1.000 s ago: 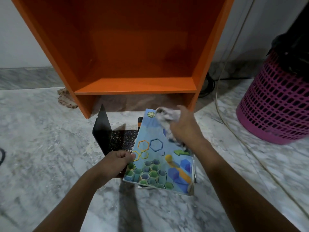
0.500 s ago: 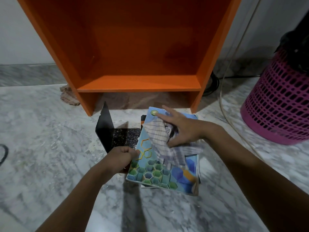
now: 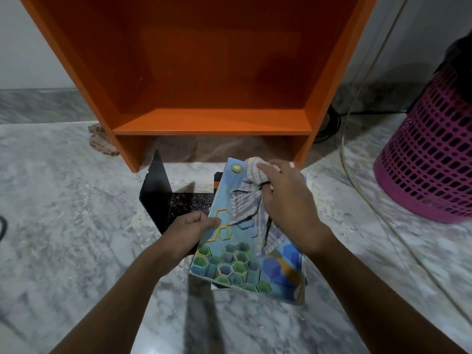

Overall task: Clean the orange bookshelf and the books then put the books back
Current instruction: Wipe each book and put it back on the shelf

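Gripping blue hexagon-print book (image 3: 229, 261) by left edge, left hand (image 3: 189, 231) held it tilted before orange bookshelf (image 3: 212, 121). Right hand (image 3: 288, 200) clutched striped grey cloth (image 3: 246, 200) against its cover.

The orange bookshelf (image 3: 212, 121) runs off the top edge; the blue book (image 3: 245, 264) hides most of the books (image 3: 217, 178) beneath.

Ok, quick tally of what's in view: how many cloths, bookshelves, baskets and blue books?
Cloths: 2 (striped cloth in the right hand, rag left of the shelf)
Bookshelves: 1 (orange bookshelf)
Baskets: 1 (pink basket)
Blue books: 1 (blue book, held by the left hand)
Total: 5
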A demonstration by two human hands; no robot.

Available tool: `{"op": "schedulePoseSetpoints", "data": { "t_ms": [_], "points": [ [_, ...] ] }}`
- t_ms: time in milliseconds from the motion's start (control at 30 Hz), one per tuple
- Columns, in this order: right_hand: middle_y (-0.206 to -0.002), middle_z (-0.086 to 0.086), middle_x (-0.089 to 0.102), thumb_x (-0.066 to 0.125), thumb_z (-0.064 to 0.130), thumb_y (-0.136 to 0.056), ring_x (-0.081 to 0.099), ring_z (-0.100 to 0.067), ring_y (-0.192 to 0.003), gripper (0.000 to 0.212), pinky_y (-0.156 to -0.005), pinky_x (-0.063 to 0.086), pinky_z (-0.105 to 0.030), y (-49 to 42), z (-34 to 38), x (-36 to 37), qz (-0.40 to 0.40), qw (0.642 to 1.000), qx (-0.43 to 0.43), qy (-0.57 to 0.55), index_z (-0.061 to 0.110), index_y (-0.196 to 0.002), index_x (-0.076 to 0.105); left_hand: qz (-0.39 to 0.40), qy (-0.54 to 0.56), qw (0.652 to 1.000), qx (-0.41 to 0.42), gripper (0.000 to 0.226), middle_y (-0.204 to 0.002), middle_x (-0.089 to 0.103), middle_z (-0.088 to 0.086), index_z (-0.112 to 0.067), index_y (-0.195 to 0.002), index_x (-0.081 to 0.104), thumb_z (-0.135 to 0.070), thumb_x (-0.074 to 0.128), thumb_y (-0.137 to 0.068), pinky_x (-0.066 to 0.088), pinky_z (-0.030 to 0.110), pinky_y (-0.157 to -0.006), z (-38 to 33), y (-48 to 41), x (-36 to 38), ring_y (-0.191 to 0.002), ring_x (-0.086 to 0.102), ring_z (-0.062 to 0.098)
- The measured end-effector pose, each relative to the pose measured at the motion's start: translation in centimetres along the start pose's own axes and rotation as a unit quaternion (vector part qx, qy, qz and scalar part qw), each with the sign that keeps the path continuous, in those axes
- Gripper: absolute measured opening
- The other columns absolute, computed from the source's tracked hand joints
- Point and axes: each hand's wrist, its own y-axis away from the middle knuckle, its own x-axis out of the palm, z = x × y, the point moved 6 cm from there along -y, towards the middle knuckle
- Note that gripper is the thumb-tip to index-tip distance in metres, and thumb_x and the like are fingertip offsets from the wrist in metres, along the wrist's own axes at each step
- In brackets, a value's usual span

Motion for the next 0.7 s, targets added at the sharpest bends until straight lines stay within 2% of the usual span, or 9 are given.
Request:
{"op": "schedulePoseSetpoints", "data": {
  "t_ms": [100, 167, 233, 300, 400, 467, 600, 633, 700],
  "points": [
    [-0.162, -0.006, 0.012, 0.040, 0.045, -0.099, 0.017, -0.033, -0.145, 0.057, -0.115, 0.026, -0.048, 1.2, 0.2, 2.3, 0.187, 0.981, 0.045, -0.025, 0.034, -0.152, 0.022, 0.001, 0.008, 1.000, -0.001, 0.023, -0.072, 0.058, 0.016, -0.015, -0.063, 0.059, -0.015, 0.069, -0.083, 0.045, 0.031, -0.059, -0.8, 0.1, 0.4, -0.062, 0.054, 0.025],
    [-0.164, -0.002, 0.003, 0.039, 0.065, -0.093, 0.008, -0.029, -0.148, 0.072, -0.115, 0.023, -0.050, 2.1, 0.6, 3.1, 0.227, 0.974, 0.019, -0.001, 0.039, -0.154, 0.009, -0.003, 0.018, 1.000, 0.002, 0.012, -0.075, 0.058, 0.017, -0.011, -0.072, 0.061, -0.013, 0.067, -0.082, 0.044, 0.036, -0.066, -1.4, 0.1, 0.6, -0.068, 0.055, 0.028],
    [-0.162, -0.005, 0.011, 0.040, 0.067, -0.092, 0.014, -0.029, -0.145, 0.076, -0.114, 0.027, -0.048, 2.4, 1.0, 3.6, 0.200, 0.978, -0.022, 0.050, 0.036, -0.154, 0.011, -0.005, 0.018, 1.000, 0.001, 0.011, -0.078, 0.056, 0.018, -0.011, -0.074, 0.059, -0.016, 0.067, -0.081, 0.042, 0.039, -0.069, -1.9, 0.0, 1.0, -0.073, 0.053, 0.028],
    [-0.157, -0.007, 0.024, 0.042, 0.058, -0.096, 0.025, -0.031, -0.138, 0.067, -0.110, 0.031, -0.044, 2.2, 1.4, 3.9, 0.165, 0.981, -0.043, 0.090, 0.032, -0.154, 0.020, -0.003, 0.011, 1.000, -0.005, 0.018, -0.078, 0.054, 0.016, -0.012, -0.073, 0.054, -0.019, 0.069, -0.079, 0.040, 0.040, -0.070, -2.0, -0.1, 1.2, -0.074, 0.050, 0.027],
    [-0.149, -0.006, 0.034, 0.046, 0.040, -0.100, 0.034, -0.031, -0.128, 0.054, -0.104, 0.035, -0.039, 2.0, 1.7, 4.0, 0.140, 0.985, -0.056, 0.081, 0.029, -0.151, 0.030, 0.028, 0.006, 1.000, -0.008, 0.011, -0.085, 0.071, 0.012, -0.008, -0.084, 0.063, -0.017, 0.070, -0.087, 0.052, 0.043, -0.073, -2.0, -0.2, 2.1, -0.075, 0.064, 0.032],
    [-0.146, -0.007, 0.038, 0.049, 0.029, -0.100, 0.036, -0.030, -0.125, 0.050, -0.101, 0.037, -0.039, 1.8, 1.5, 3.9, 0.134, 0.988, -0.049, 0.053, 0.029, -0.148, 0.036, 0.058, -0.002, 0.998, -0.011, 0.015, -0.097, 0.076, 0.011, -0.013, -0.103, 0.071, -0.018, 0.069, -0.089, 0.056, 0.045, -0.083, -2.2, -0.1, 2.9, -0.087, 0.071, 0.031],
    [-0.135, -0.005, 0.048, 0.055, 0.021, -0.096, 0.047, -0.027, -0.117, 0.045, -0.096, 0.044, -0.041, 0.7, -1.2, 3.2, 0.101, 0.994, 0.021, -0.038, 0.029, -0.140, 0.049, 0.074, -0.017, 0.997, 0.003, 0.020, -0.104, 0.075, 0.009, -0.020, -0.112, 0.069, -0.018, 0.065, -0.093, 0.054, 0.049, -0.092, -2.5, 0.1, 3.9, -0.098, 0.070, 0.032],
    [-0.130, -0.003, 0.053, 0.056, 0.022, -0.095, 0.053, -0.022, -0.112, 0.043, -0.092, 0.047, -0.038, 0.3, -2.1, 2.3, 0.071, 0.992, 0.056, -0.087, 0.030, -0.137, 0.053, 0.068, -0.019, 0.997, 0.011, 0.020, -0.104, 0.075, 0.008, -0.022, -0.112, 0.069, -0.017, 0.064, -0.093, 0.055, 0.048, -0.090, -2.8, 0.4, 4.0, -0.097, 0.070, 0.031],
    [-0.112, 0.005, 0.061, 0.057, 0.020, -0.095, 0.059, 0.001, -0.088, 0.037, -0.076, 0.050, -0.016, 0.0, -3.6, 0.1, 0.012, 0.972, 0.125, -0.198, 0.031, -0.131, 0.060, 0.045, -0.037, 0.998, 0.038, 0.019, -0.104, 0.074, 0.004, -0.025, -0.112, 0.068, -0.018, 0.063, -0.094, 0.056, 0.042, -0.084, -3.7, 0.9, 4.0, -0.095, 0.070, 0.026]
  ]
}}
